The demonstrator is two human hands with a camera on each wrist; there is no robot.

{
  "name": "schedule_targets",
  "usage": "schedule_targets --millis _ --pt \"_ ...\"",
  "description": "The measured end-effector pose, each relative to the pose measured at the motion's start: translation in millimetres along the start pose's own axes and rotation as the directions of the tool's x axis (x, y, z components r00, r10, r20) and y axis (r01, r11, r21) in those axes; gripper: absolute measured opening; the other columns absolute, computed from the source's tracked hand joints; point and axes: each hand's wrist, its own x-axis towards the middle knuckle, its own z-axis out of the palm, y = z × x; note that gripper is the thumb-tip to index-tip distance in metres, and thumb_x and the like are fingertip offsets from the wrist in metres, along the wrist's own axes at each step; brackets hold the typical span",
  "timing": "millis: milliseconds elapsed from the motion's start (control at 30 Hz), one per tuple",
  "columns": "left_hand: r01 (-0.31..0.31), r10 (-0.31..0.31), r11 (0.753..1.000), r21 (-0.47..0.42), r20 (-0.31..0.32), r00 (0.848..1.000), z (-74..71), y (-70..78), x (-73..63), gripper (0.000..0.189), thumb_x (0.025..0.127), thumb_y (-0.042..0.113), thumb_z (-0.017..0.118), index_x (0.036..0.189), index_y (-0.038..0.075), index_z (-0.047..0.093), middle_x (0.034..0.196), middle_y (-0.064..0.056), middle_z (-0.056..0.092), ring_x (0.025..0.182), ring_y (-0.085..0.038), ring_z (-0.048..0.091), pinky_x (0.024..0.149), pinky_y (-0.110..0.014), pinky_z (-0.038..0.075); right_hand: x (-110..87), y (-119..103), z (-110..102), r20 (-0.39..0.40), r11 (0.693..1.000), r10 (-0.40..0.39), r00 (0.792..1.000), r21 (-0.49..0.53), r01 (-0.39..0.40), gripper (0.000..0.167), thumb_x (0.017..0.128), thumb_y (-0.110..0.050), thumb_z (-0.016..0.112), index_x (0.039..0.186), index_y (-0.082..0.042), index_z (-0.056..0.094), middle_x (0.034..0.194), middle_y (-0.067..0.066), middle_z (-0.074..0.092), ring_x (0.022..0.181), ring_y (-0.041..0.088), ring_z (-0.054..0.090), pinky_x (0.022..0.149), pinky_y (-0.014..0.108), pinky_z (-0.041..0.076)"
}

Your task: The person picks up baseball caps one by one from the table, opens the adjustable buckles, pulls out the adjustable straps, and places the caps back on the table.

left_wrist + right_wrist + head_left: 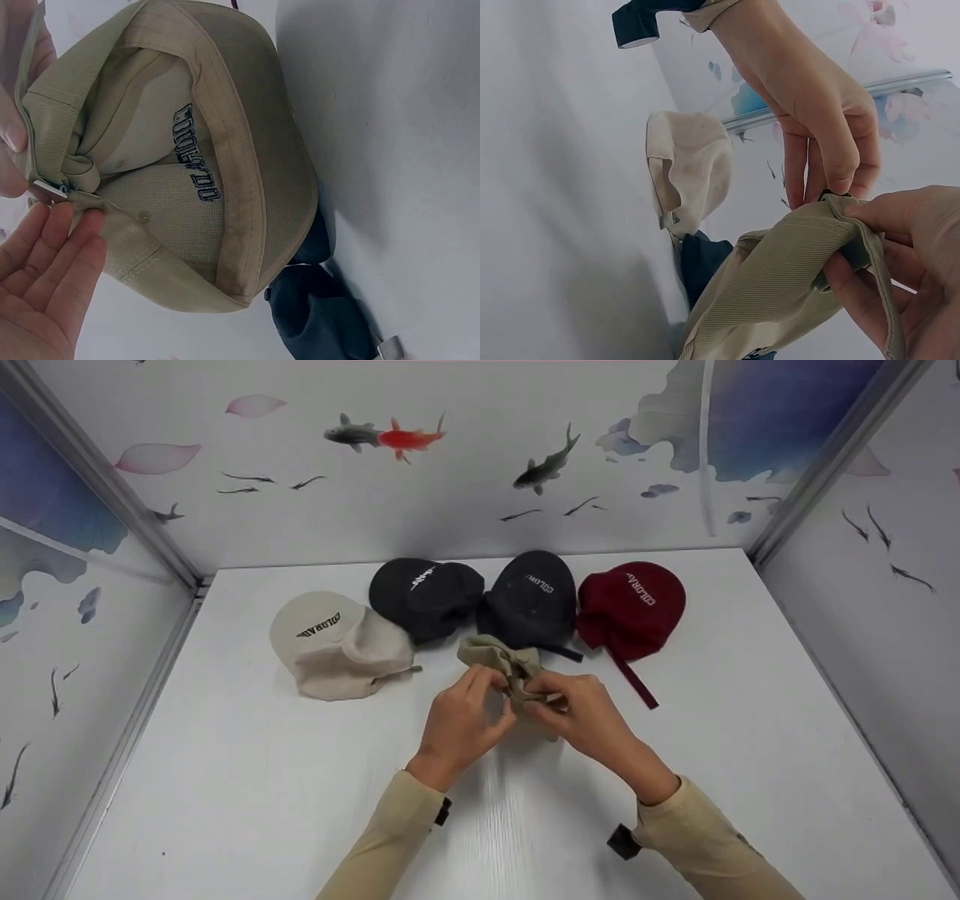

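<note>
A khaki baseball cap [484, 649] is held up off the table between both hands, its back strap toward the person. The left hand [459, 724] pinches the strap at its small metal buckle [49, 190]. On the other side, the right hand [922, 255] grips the strap band between thumb and fingers. The left wrist view looks into the cap: dark lettering [196, 161] shows through from the front panel, and the brim [289, 187] points away from the hands. Part of the strap is hidden behind the fingers.
Behind the hands, other caps lie in a row on the white table [247, 780]: cream [337, 649], black [427, 596], dark navy [532, 596] and dark red [637, 611]. The red cap's strap [634, 679] sticks out forward. Printed panels [465, 510] wall the table's back and sides.
</note>
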Motion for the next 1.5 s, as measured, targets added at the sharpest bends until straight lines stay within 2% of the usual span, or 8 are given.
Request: schedule_targets --millis 167,400,967,1267,1500 --pt "0.005 -0.005 1.0 -0.015 -0.002 1.0 -0.5 0.4 0.0 0.023 0.078 0.007 0.075 0.096 0.01 0.06 0.09 -0.002 0.061 0.067 -0.011 0.061 0.06 -0.024 0.053 -0.2 0.9 0.1 -0.001 1.0 -0.001 1.0 0.003 0.001 0.007 0.089 -0.006 0.073 0.096 -0.009 0.071 0.093 0.003 0.075 0.081 0.017 0.072 0.072 0.026 0.06" --pt "-0.001 0.001 1.0 0.014 -0.007 1.0 -0.9 1.4 -0.5 0.02 0.08 0.009 0.076 0.093 0.011 0.06 0.087 -0.002 0.059 0.057 -0.01 0.053 0.053 -0.023 0.048 -0.6 0.0 -0.6 0.003 1.0 0.005 1.0 -0.009 -0.005 0.008 0.089 -0.005 0.073 0.096 -0.009 0.07 0.093 0.004 0.075 0.082 0.019 0.073 0.072 0.027 0.06" --pt "0.012 -0.013 0.999 -0.034 -0.032 0.999 -1.5 -0.9 1.1 0.018 0.081 0.001 0.073 0.09 0.01 0.061 0.084 -0.002 0.061 0.067 -0.013 0.062 0.059 -0.023 0.053 -1.4 3.3 -2.4 -0.01 0.999 0.012 1.0 0.038 -0.012 0.008 0.09 -0.01 0.073 0.098 -0.009 0.072 0.093 0.003 0.074 0.082 0.015 0.071 0.072 0.025 0.06" --pt "0.025 -0.026 0.999 -0.032 -0.036 0.999 -2.6 -0.7 1.5 0.016 0.082 0.002 0.072 0.089 0.011 0.06 0.084 -0.001 0.061 0.073 -0.012 0.065 0.064 -0.023 0.055 -0.8 0.8 -4.5 0.003 0.997 0.04 0.999 0.061 -0.04 0.015 0.094 -0.017 0.07 0.104 -0.006 0.073 0.098 0.007 0.075 0.085 0.019 0.073 0.072 0.024 0.06" --pt "0.031 -0.032 0.999 -0.037 -0.032 0.999 -1.5 0.8 0.9 0.018 0.082 0.002 0.073 0.089 0.012 0.06 0.084 -0.001 0.061 0.075 -0.013 0.066 0.066 -0.024 0.056 -0.9 -0.9 -2.5 -0.024 0.998 0.034 0.999 0.054 -0.033 0.016 0.091 -0.016 0.073 0.103 -0.005 0.072 0.097 0.006 0.075 0.085 0.018 0.072 0.071 0.024 0.06"
